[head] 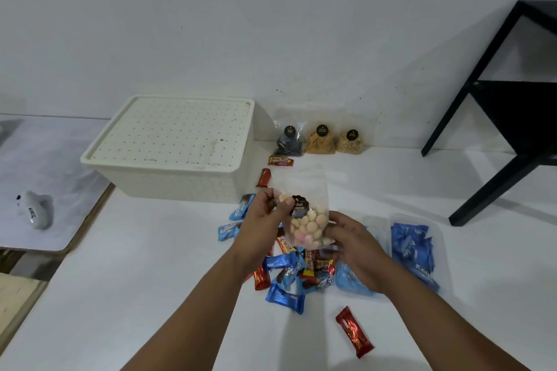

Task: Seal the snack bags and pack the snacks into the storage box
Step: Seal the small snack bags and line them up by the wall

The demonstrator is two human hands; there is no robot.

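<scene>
I hold a clear bag of small round biscuits (309, 220) upright above the table, its top open and standing tall. My left hand (265, 220) pinches its left side by the dark label; my right hand (352, 238) supports its lower right. Below lies a pile of blue and red wrapped snacks (289, 277). The cream storage box (171, 144) stands behind, lid on. Three clear snack bags with dark labels (319, 138) lean against the wall to its right.
A clear tub of blue sachets (414, 250) sits right of my hands. One red bar (354, 331) lies near the front. A black table frame (497, 129) stands at right. A white seal toy (34, 209) rests on a lower board at left.
</scene>
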